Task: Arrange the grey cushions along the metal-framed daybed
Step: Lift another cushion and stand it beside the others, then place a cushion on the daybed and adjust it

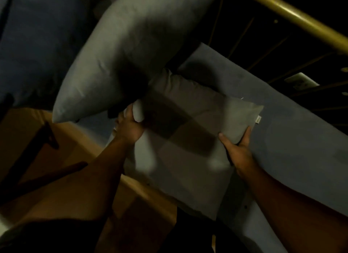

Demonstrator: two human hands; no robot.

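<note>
A square grey cushion (190, 139) lies over the front edge of the daybed's blue-grey mattress (293, 132). My left hand (128, 126) grips its left edge, fingers closed into the fabric. My right hand (237, 145) clasps its right corner from below, near a small white tag. A second, larger grey cushion (131, 45) stands tilted above and to the left, one pointed corner hanging down past my left hand. The daybed's brass-coloured rail (293, 15) runs across the top right, with thin dark bars beneath it.
Tan floor (75, 143) shows at the lower left, with a dark frame leg (50, 137) on it. A dark blue surface fills the top left. A pale object (299, 80) sits behind the bars at the right. The scene is dim.
</note>
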